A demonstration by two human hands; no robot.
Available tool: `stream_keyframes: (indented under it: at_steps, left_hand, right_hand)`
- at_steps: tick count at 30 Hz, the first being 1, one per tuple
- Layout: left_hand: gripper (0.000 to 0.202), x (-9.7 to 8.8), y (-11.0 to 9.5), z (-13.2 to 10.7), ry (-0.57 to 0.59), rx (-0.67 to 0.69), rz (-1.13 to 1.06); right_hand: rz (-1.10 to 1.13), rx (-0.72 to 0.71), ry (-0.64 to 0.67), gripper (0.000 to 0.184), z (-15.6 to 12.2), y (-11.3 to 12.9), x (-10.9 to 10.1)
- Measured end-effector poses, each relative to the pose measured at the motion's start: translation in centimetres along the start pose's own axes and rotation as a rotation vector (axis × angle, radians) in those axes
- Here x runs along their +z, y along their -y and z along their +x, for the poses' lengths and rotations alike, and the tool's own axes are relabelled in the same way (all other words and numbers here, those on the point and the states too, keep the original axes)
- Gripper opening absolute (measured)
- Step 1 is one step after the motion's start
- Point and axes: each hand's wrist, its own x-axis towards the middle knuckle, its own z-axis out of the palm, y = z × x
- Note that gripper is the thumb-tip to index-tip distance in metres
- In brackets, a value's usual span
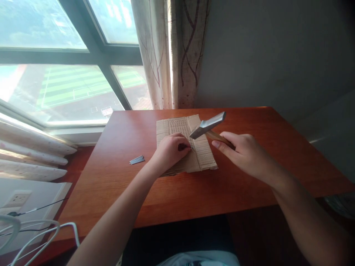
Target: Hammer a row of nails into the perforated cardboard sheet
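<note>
A hammer (208, 125) with a steel head and a wooden handle is gripped in my right hand (240, 146). Its head hangs in the air above the right part of a creased cardboard piece (203, 151). Over the cardboard, my left hand (173, 149) is closed in a pinch, thumb and forefinger around a nail that is mostly hidden by the fingers. Rows of small dark holes (179, 126) cover the middle panel of the cardboard. Left of that hand, several loose nails (137, 159) lie side by side in a small heap.
The reddish-brown wooden table (111, 192) carries all of this. Behind it stand a window (74, 85), a patterned curtain (158, 55) and a grey wall (263, 55). White cables (55, 225) and a wall socket (19, 199) are at the lower left.
</note>
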Motion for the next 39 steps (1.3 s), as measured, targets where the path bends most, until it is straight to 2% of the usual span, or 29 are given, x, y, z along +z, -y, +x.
stream_keyframes:
  at_steps: [4, 8, 17, 22, 36, 39]
  left_hand:
    - [0.008, -0.05, 0.03, 0.04, 0.01, 0.001, 0.013]
    - [0.01, -0.13, 0.02, 0.05, 0.014, 0.01, 0.012]
    - [0.009, -0.17, 0.13, 0.09, 0.019, 0.026, 0.008]
    - [0.009, -0.18, 0.04, 0.06, 0.007, 0.022, 0.001]
    - [0.009, -0.2, 0.14, -0.03, 0.012, 0.031, -0.006]
    - [0.008, -0.27, 0.12, -0.03, 0.013, 0.021, -0.001]
  right_hand:
    - [-0.043, 0.003, 0.119, 0.038, -0.14, -0.02, 0.42]
    - [-0.094, 0.031, 0.163, 0.037, -0.1, -0.14, 0.9]
    - [-0.168, 0.049, 0.161, 0.037, -0.31, 0.38, 0.89]
    - [-0.134, 0.025, 0.13, 0.036, -0.19, 0.35, 0.74]
    - [-0.171, 0.044, 0.166, 0.036, -0.25, 0.49, 0.83]
    - [-0.094, 0.02, 0.079, 0.035, -0.44, 0.2, 0.57]
